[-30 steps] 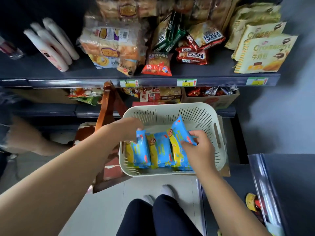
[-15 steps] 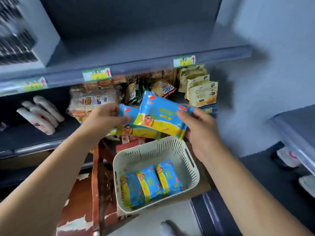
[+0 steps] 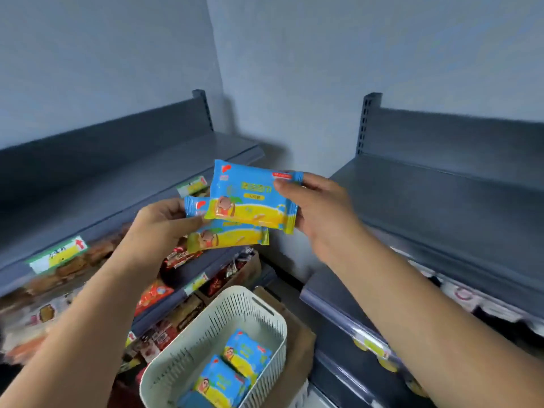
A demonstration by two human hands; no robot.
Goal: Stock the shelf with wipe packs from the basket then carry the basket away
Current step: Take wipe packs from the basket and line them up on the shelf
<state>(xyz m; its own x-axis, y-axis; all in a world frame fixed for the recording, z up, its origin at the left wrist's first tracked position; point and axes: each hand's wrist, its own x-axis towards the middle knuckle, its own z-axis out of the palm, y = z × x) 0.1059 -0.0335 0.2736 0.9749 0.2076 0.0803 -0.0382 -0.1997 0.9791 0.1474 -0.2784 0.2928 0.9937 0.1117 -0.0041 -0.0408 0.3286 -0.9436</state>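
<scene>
My right hand [image 3: 319, 214] grips the right end of a blue and yellow wipe pack [image 3: 253, 198], held flat in the air. A second wipe pack [image 3: 229, 235] sits partly under the first one, with my left hand [image 3: 160, 228] closed on its left end. Both packs hover in front of the bare grey top shelf [image 3: 132, 178] on the left. Below, a cream slotted basket [image 3: 215, 334] holds three more wipe packs [image 3: 232, 369] lying side by side.
A second grey shelf unit [image 3: 441, 198] stands at the right, its top board bare. Lower left shelves carry snack bags [image 3: 153, 295] and price tags [image 3: 59, 257]. A grey wall corner rises behind the two units.
Both hands lifted the two packs out of the basket and up to the level of the top shelf. The view tilted upward, so the basket now lies low in the picture.
</scene>
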